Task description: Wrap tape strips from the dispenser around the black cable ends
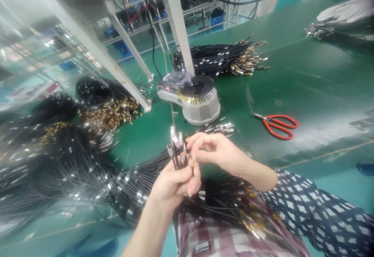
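My left hand (178, 183) is closed around a small bundle of black cables (176, 159), whose silver metal connectors (175, 136) stick up above the fingers. Close against it, my right hand (217, 149) pinches a thin cable end (194, 158) with a gold and silver tip between thumb and fingers. Below both hands, more black cables (222, 200) lie across my lap and the table's edge. Just beyond the fingers lies a row of silver connectors (223, 128) on the green table.
A white round tape dispenser (201, 107) stands ahead of my hands. Red-handled scissors (280, 126) lie to the right. Cable bundles (216, 59) rest behind the dispenser, with large cable heaps (108, 112) at left. White metal posts (178, 23) rise from the green table (292, 73).
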`<state>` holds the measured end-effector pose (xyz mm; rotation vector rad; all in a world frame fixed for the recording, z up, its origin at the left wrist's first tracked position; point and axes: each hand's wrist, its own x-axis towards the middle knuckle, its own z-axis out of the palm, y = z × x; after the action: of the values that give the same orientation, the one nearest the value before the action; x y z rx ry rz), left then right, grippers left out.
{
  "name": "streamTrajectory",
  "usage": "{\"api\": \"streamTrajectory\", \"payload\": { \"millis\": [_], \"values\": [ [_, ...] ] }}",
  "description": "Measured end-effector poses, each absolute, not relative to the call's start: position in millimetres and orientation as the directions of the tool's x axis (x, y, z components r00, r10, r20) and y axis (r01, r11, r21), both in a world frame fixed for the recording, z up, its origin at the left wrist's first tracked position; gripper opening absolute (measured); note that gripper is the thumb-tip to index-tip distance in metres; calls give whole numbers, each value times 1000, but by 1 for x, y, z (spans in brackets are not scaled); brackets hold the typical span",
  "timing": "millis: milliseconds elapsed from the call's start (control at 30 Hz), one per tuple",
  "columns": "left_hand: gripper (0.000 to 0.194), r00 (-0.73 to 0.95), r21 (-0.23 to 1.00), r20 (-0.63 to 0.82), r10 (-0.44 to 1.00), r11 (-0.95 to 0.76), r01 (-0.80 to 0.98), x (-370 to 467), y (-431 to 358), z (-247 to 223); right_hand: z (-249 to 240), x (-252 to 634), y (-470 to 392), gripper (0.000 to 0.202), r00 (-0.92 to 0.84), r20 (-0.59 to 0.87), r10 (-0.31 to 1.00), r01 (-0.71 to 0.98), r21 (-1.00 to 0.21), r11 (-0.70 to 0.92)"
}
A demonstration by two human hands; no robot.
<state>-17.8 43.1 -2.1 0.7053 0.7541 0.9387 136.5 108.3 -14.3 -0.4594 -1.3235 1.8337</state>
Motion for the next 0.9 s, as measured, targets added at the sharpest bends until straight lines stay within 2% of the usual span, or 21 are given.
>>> {"api": "streamTrajectory", "payload": {
  "millis": [167,367,433,533,600,667,767,833,900],
  "values": [
    [34,398,787,-219,891,403,-468,-17,47,-5,-13,140,106,22,-555,223,802,-355,-935,14],
    [20,378,767,-197,904,382,-515,-16,48,-10,-4,141,105,10,-451,388,804,-218,-921,323],
    [18,395,751,-189,899,392,-532,-16,47,-11,-2,142,109,12,-461,496,736,-233,-868,439],
    [20,430,726,-177,886,412,-550,-16,47,-13,-1,145,118,10,-466,690,554,-251,-704,665],
    [23,443,719,-174,879,421,-553,-17,47,-14,-2,147,122,5,-480,748,459,-224,-610,760],
    [26,449,721,-176,876,425,-547,-18,47,-14,-3,149,124,2,-501,757,419,-196,-571,798],
    [26,459,729,-191,868,438,-525,-18,46,-11,-6,156,124,7,-541,728,422,-155,-579,800],
    [19,435,745,-224,872,441,-500,-16,45,-8,-6,164,124,10,-558,668,493,-72,-631,773],
    [16,377,771,-256,890,423,-475,-12,44,-5,-3,172,124,16,-514,576,635,69,-710,700]
  ]
}}
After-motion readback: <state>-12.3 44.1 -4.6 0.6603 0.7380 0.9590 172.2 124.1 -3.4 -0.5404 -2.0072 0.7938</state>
